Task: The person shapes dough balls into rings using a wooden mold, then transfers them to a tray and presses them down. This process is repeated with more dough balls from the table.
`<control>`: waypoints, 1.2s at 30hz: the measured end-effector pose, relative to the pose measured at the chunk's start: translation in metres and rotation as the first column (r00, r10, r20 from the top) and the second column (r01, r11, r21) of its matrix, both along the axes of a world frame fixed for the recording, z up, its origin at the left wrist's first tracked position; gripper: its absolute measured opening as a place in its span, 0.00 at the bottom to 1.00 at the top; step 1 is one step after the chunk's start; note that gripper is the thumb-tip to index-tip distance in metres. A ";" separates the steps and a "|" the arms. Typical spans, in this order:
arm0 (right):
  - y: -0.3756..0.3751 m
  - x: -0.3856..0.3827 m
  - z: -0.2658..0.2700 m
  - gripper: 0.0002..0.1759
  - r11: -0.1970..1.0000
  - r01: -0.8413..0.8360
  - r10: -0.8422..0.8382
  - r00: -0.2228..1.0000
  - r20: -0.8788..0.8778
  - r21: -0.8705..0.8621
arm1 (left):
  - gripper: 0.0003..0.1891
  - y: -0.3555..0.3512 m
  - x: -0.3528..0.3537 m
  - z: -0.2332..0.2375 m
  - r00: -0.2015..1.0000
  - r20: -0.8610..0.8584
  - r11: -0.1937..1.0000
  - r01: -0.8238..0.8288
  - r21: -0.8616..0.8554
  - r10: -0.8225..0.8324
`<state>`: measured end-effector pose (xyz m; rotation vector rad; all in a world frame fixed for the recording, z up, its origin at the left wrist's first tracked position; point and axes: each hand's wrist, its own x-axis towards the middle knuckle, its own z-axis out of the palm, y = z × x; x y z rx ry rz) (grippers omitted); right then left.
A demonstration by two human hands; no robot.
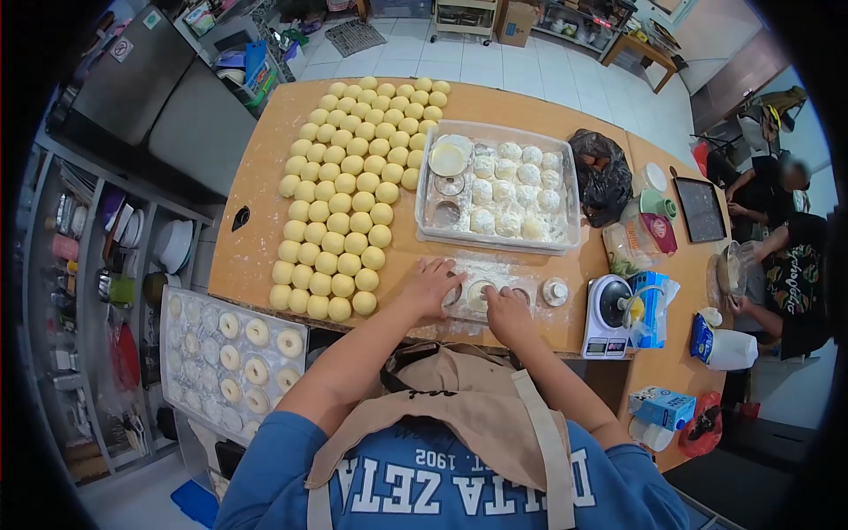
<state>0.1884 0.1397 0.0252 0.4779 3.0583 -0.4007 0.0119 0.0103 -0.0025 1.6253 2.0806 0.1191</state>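
My left hand [433, 287] lies with its fingers spread at the left edge of a floured board [490, 270], its fingertips by a round metal ring [453, 294]. Beside it, my right hand [509, 316] is curled, with a fingertip at a floured dough piece [478, 295] in the middle of the board. I see nothing held in that hand, though its underside is hidden. Behind the board stands a clear plastic tub [499, 243] of flour-coated dough balls [508, 169], with a bowl of flour [449, 158] and metal rings [447, 213] at its left side.
Rows of yellow dough balls [344, 221] cover the table's left part. A tray of ring-shaped dough [256, 332] is at lower left. To the right are a kitchen scale [608, 344], a blue carton [649, 309] and a black bag [601, 177]. People sit at far right, one holding a bowl [730, 270].
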 end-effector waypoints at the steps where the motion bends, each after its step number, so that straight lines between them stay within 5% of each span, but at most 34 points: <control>1: 0.000 -0.001 -0.003 0.10 1.000 -0.005 0.005 1.000 0.000 -0.001 | 0.54 0.000 0.000 -0.001 1.000 -0.005 1.000 0.001 -0.003 -0.001; 11: -0.001 -0.007 -0.023 0.10 0.999 -0.025 0.020 0.995 0.102 0.046 | 0.54 0.001 0.008 0.000 0.998 -0.066 1.000 0.013 0.011 -0.012; 17: 0.023 -0.010 0.013 0.15 0.938 0.220 -0.220 0.975 0.032 -0.267 | 0.52 0.006 0.011 0.009 0.999 -0.041 0.999 -0.018 -0.043 0.016; 21: 0.073 0.007 0.060 0.10 0.836 0.304 -0.488 0.793 -0.364 -0.457 | 0.49 -0.011 0.011 0.014 0.996 0.029 0.992 -0.087 0.092 0.085; 24: 0.109 0.019 0.047 0.11 0.646 0.150 -0.690 0.534 -0.489 -0.748 | 0.48 -0.032 0.009 0.020 0.975 0.108 0.953 -0.215 0.213 0.196; 26: 0.105 0.019 0.035 0.12 0.677 0.312 -0.605 0.752 -0.263 -0.666 | 0.48 -0.049 0.006 0.033 0.937 0.198 0.905 -0.332 0.266 0.286; 29: 0.072 0.003 0.011 0.14 0.783 0.395 -0.361 0.918 0.167 -0.480 | 0.51 -0.080 0.007 0.040 0.848 0.299 0.778 -0.524 0.348 0.437; 30: 0.058 0.005 -0.013 0.17 0.860 0.270 -0.291 0.956 0.018 -0.432 | 0.52 -0.087 0.006 0.046 0.824 0.314 0.760 -0.560 0.329 0.471; 36: 0.031 -0.023 -0.030 0.14 0.954 0.113 -0.081 0.989 0.125 -0.279 | 0.52 -0.118 0.012 0.062 0.772 0.254 0.702 -0.635 0.323 0.582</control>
